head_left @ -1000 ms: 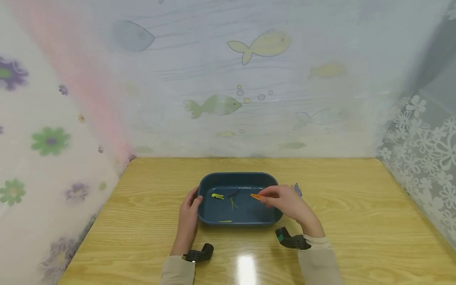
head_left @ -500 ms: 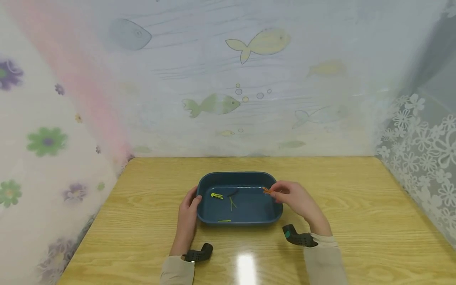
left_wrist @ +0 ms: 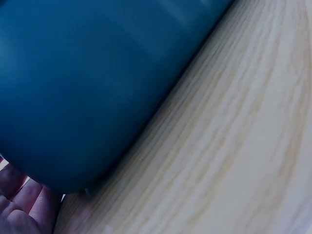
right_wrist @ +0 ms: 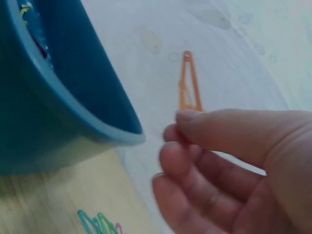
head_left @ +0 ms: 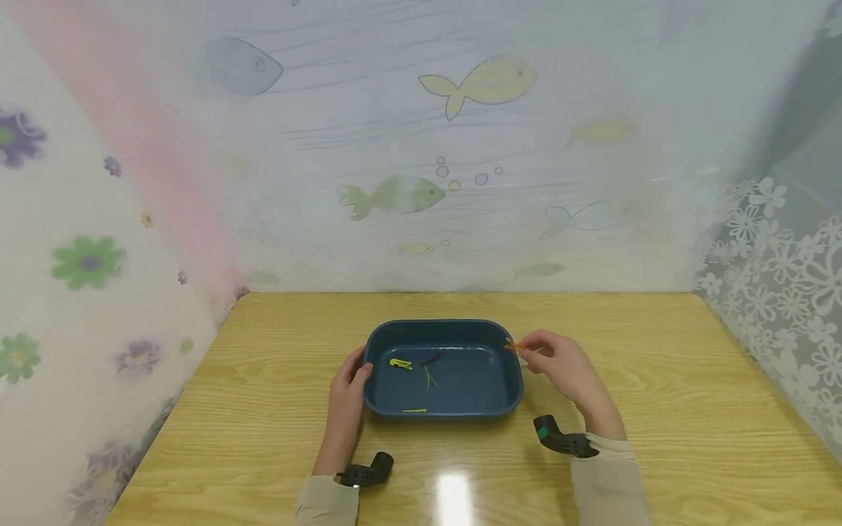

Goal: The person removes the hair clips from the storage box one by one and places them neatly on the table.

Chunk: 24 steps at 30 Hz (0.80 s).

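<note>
A dark blue rectangular basin [head_left: 444, 415] stands on the wooden table. My left hand [head_left: 349, 380] holds its left end, thumb over the rim and fingers against the outer wall. Between thumb and fingertips, my right hand [right_wrist: 219, 161] pinches an orange hair clip [right_wrist: 197, 87], long and triangular. In the head view this clip overlaps the basin's right rim. Inside the basin lie a yellow clip [head_left: 400, 364], a dark clip [head_left: 430, 359], a thin green clip [head_left: 428, 377] and a yellow sliver [head_left: 414, 410] by the near wall.
In the right wrist view, a teal clip [right_wrist: 87, 223], a green clip [right_wrist: 106, 223] and a bit of pink lie on the table outside the basin. My right hand hides that spot in the head view. Patterned curtains [head_left: 460, 241] border the table [head_left: 691, 409].
My right hand has moved right with the orange clip, from over the basin's inside to its right rim. My left hand and the basin have stayed put.
</note>
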Available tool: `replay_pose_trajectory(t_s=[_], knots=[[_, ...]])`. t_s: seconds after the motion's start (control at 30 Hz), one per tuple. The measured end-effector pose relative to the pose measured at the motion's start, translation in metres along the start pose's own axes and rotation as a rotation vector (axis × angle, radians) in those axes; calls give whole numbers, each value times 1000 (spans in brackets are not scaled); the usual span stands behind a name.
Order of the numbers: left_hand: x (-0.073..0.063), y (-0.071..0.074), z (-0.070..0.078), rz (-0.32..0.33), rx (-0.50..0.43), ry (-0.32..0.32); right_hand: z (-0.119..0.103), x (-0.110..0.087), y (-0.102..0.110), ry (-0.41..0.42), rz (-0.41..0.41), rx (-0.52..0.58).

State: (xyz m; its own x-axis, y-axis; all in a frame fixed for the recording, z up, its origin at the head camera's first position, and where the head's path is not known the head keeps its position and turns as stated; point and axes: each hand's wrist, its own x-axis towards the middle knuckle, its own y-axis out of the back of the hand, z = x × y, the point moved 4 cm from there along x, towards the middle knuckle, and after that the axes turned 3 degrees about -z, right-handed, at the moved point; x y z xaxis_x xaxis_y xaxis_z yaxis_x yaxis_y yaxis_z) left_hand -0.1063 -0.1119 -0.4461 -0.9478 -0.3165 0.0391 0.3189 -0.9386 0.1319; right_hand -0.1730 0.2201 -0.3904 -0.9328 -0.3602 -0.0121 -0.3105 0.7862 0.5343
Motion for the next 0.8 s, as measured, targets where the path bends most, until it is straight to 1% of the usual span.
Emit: replay_pose_trajectory(t_s=[0.13, 0.3, 0.43, 0.57, 0.8], knots=[[-1, 1, 1, 1, -3, 1, 4, 0, 6, -5, 77, -29], [-1, 1, 0, -6, -3, 9, 9, -1, 13, -31, 144, 19], [-1, 1, -1, -9, -8, 16, 14, -3, 17, -61, 168, 42], [-1, 0, 0, -10, -12, 14, 18, -5, 22, -81, 180, 31], [-1, 0, 2, -11, -4, 7, 22, -6, 28, -106, 198, -32]])
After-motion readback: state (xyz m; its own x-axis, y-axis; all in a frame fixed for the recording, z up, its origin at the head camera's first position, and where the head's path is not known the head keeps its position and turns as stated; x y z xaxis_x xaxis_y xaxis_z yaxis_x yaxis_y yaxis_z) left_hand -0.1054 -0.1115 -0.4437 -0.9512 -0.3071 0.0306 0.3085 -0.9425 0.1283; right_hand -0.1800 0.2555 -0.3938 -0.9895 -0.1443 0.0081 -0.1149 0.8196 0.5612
